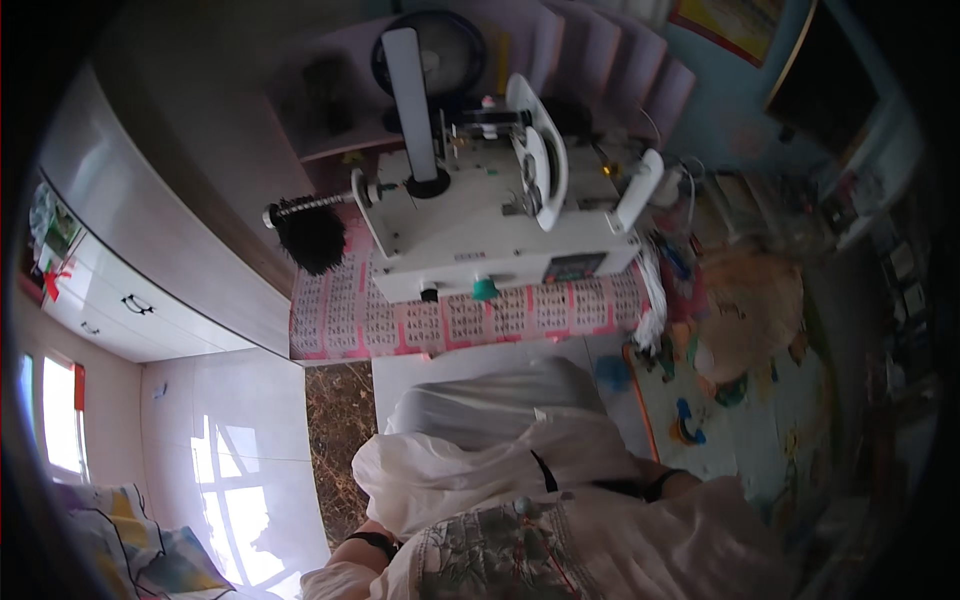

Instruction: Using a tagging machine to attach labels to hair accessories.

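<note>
Neither of my hands shows; light cloth and clothing cover the space before my body. At the lower left, part of my arm (352,553) carries a black band. A second black-banded arm part (664,477) shows at the right. Pale fabric (495,457) lies over my lap. Before me stands a white bench-top machine (450,247) with a black knob (428,293), a green knob (484,289) and a dark control panel (574,265). An upright white post (414,105) and a white wheel-like disc (546,161) rise from its top. Black fuzzy material (313,238) hangs at its threaded rod (311,204).
The machine rests on a table cover (424,322) printed with multiplication sums. Behind it are a fan (457,56) and a pink shelf (577,52). White strands (652,300) hang at the table's right. A tan bag-like object (750,315) lies near a patterned mat (750,435). White drawers (135,300) stand left.
</note>
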`<state>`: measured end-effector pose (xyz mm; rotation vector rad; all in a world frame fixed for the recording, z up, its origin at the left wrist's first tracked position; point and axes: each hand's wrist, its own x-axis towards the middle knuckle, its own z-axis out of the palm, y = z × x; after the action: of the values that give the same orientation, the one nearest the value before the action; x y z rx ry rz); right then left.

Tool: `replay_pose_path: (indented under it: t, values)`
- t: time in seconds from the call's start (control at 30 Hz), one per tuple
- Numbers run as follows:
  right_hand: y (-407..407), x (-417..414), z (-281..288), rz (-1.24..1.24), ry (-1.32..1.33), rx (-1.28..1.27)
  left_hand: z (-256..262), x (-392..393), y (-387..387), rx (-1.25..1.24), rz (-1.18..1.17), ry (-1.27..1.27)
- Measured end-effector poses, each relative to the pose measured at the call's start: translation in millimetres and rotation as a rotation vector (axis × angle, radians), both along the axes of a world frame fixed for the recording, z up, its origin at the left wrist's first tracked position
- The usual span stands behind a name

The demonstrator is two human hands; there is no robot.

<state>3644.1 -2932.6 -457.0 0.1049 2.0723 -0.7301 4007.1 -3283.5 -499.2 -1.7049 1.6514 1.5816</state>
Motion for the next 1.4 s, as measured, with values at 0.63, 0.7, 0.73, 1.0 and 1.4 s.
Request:
replay_pose_path:
  t: [0.63, 0.7, 0.73, 1.0, 1.4]
  values:
    - [-124.3, -125.5, -21.4, -0.149, -0.108, 0.129, 6.8, -182.9, -75.9, 0.088, 0.059, -0.119]
    - [-131.4, -121.5, -16.1, -0.177, -0.113, 0.139, 21.0, -171.8, -96.5, 0.082, 0.087, -0.136]
    - [-130.3, -121.8, -12.5, -0.189, -0.114, 0.149, 25.5, -167.1, -101.4, 0.080, 0.107, -0.139]
    - [-139.9, -113.5, -15.3, -0.216, -0.122, 0.122, 45.2, -133.9, -120.9, 0.051, 0.169, -0.158]
    - [-81.9, -58.7, -30.3, -0.219, -0.280, 0.034, 4.3, -54.6, -102.3, -0.065, 0.195, 0.022]
